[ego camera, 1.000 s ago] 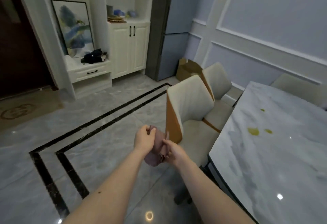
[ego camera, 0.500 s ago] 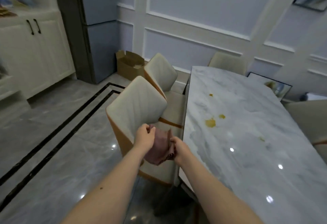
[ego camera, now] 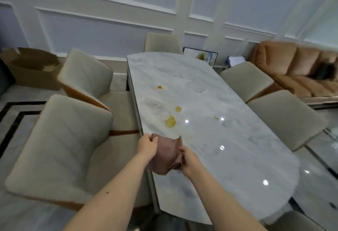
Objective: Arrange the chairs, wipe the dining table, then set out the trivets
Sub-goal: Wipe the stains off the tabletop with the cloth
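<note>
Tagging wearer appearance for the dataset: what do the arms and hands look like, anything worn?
Both forearms are bare as far as the frame shows: no sleeves, gloves, watch or rings visible on the left hand or the right hand. One small dark mark shows on the left forearm. Nothing else marks them.

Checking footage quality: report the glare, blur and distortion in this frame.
Head view: ceiling-light glare dots speckle the table; wide-angle lens bows the wall mouldings and table edges; motion blur softens the sofa and frame edges; cloth and yellow stains stay fairly sharp.
</note>
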The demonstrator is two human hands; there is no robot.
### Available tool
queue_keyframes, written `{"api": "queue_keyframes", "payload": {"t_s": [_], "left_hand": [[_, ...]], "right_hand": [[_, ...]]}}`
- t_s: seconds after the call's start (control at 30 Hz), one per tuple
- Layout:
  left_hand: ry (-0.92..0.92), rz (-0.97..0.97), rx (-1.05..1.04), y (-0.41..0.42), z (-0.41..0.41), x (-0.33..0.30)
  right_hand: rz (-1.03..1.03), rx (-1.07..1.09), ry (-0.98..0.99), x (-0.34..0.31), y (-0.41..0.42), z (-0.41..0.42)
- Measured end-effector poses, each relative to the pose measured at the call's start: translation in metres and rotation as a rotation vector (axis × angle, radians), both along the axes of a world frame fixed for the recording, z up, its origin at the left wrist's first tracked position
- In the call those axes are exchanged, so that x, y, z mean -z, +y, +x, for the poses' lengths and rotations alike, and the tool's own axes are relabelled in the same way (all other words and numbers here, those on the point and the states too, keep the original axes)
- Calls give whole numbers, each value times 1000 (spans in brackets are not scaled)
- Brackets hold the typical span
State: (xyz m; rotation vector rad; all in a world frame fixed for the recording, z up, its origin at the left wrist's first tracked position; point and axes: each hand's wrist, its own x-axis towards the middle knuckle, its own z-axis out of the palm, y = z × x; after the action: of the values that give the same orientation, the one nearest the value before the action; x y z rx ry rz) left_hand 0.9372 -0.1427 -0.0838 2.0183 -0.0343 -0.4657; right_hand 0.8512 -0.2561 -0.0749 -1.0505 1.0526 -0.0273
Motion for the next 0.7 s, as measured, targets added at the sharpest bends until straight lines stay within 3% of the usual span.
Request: {"api": "queue_keyframes", "payload": {"t_s": [0.2, 0.37, 0.47, 0.6, 0.7], "left_hand": [[38, 0, 63, -61, 23, 20], [-4, -101, 196, -109, 58, 22], [-38, -49, 171, -113, 80, 34], [-122, 92, 171, -98, 101, 63], [-279, 252, 209, -88, 121, 86]], "right_hand": [[-91, 135, -2, -3, -62, 12], [-610, 150, -188, -10, -101, 37], [-893, -13, -167, -1, -107, 51], [-1001, -399, 60, 51, -102, 68], [-1144, -398, 170, 82, -96, 78]]}}
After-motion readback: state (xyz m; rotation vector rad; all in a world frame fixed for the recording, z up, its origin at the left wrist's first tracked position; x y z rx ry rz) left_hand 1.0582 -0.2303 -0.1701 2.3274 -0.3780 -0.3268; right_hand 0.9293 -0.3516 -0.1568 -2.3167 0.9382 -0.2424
